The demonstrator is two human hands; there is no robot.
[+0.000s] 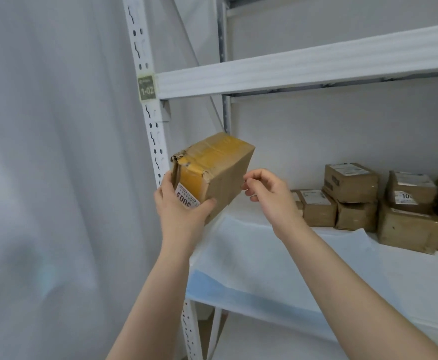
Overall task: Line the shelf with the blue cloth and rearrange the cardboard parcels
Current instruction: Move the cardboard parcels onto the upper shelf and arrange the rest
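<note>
Counts one brown cardboard parcel with yellow tape [220,172] up in the air, and at least seven more brown cardboard parcels [355,201] at the right of the white metal shelf [420,281], a few cut off by the frame's edge. Counts also one pale blue cloth [251,255], two hands, and one green label reading "1-02" [146,88] on the perforated white upright post [158,141].

Shows the cloth spread flat over the left part of the shelf, hanging down over the front rim and reaching as far as the nearest stacked parcels. Shows those parcels piled up to two high toward the back wall. Shows white draped sheeting [43,152] to the left of the post.

Grips the taped parcel with the left hand [184,203] at its lower near corner: fingers [167,183] curled round the end face beside a white label with red digits, thumb pressed on the side face. Holds it tilted, over the cloth's left end, in front of the post.

Holds the right hand [270,196] just beside the parcel's right edge, fingers [249,187] loosely curled, thumb near forefinger, nothing in them; cannot tell whether the fingertips touch the cardboard.
</note>
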